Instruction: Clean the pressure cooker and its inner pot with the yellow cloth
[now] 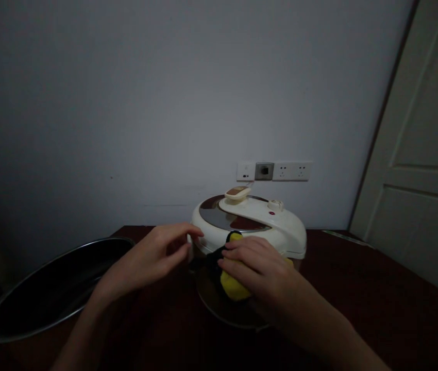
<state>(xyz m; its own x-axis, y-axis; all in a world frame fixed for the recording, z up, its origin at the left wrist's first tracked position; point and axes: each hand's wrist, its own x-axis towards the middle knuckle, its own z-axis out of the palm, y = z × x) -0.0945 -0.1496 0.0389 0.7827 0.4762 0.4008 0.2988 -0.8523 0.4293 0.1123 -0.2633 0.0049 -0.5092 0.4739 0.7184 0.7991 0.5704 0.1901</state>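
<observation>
A white electric pressure cooker [298,238] with a shiny lid panel, a lid handle and a valve knob stands in front of me on the dark table. My right hand [261,265] is closed on a yellow and black cloth [235,287] and presses it against the cooker's front, just below the lid rim. At the cooker's left side, my left hand [161,252] has its fingertips at the lid rim, with thumb and forefinger apart. Shadow and my right hand hide much of the cooker's lower front.
A large dark pot [54,281] with a shiny rim stands to the left on the dark red table [342,288]. Behind the cooker is a pale wall with sockets [292,171]. A door [423,170] is at the right.
</observation>
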